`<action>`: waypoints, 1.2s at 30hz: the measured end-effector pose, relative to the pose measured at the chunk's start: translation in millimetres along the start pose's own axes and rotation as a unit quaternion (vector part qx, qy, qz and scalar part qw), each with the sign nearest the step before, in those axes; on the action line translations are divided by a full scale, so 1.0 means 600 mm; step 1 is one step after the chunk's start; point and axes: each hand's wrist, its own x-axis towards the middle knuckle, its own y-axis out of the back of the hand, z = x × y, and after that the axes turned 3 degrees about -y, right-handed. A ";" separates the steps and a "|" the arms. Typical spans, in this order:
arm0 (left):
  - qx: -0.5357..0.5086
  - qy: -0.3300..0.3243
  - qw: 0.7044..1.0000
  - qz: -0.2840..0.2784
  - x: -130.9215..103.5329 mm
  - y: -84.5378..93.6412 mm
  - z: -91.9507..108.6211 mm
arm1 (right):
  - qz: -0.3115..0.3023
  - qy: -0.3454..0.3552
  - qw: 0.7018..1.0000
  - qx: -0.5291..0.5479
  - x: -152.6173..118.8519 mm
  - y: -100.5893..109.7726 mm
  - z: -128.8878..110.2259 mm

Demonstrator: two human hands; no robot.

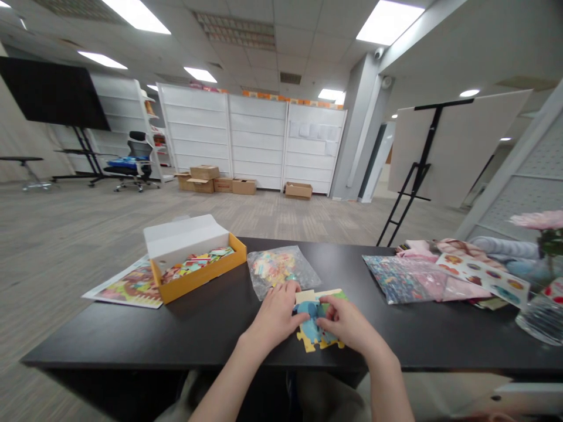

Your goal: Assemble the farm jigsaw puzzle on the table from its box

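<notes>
A partly joined jigsaw puzzle with a blue animal on a yellow and green ground lies near the table's front edge. My left hand rests flat over its left side, fingers stretched forward and thumb across the blue picture. From the right, my right hand bends over the puzzle, thumb and index finger pinching at a puzzle piece; the other fingers are curled in. Part of the picture is hidden under both hands. Just beyond my left fingertips is a clear plastic bag of loose puzzle pieces.
On the black table, an open yellow box of pieces stands at left, beside a printed picture sheet. At right lie a bagged blue puzzle, a sticker sheet, folded cloths and a glass vase with a pink flower.
</notes>
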 end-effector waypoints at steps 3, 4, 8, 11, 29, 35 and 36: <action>-0.045 0.008 0.999 -0.006 0.000 -0.005 -0.002 | 0.007 -0.002 1.000 -0.003 0.002 -0.001 0.003; -0.063 0.008 0.998 -0.003 0.000 -0.007 -0.003 | 0.007 -0.001 1.000 -0.002 0.002 -0.002 0.004; -0.109 0.000 0.994 0.028 -0.001 -0.017 -0.008 | 0.012 0.001 1.000 0.009 0.005 -0.003 0.007; -0.115 -0.001 0.992 0.051 -0.004 -0.021 -0.006 | 0.014 0.000 1.000 0.015 0.007 -0.004 0.008; 0.061 -0.102 0.987 0.106 -0.006 -0.036 0.005 | 0.015 -0.014 1.000 -0.007 0.007 -0.004 -0.003; 0.133 -0.198 0.967 0.092 -0.005 -0.029 0.002 | 0.003 -0.007 1.000 0.009 0.005 0.000 -0.013; 0.139 -0.202 0.966 0.087 -0.005 -0.027 0.002 | 0.005 -0.006 1.000 0.010 0.004 0.000 -0.013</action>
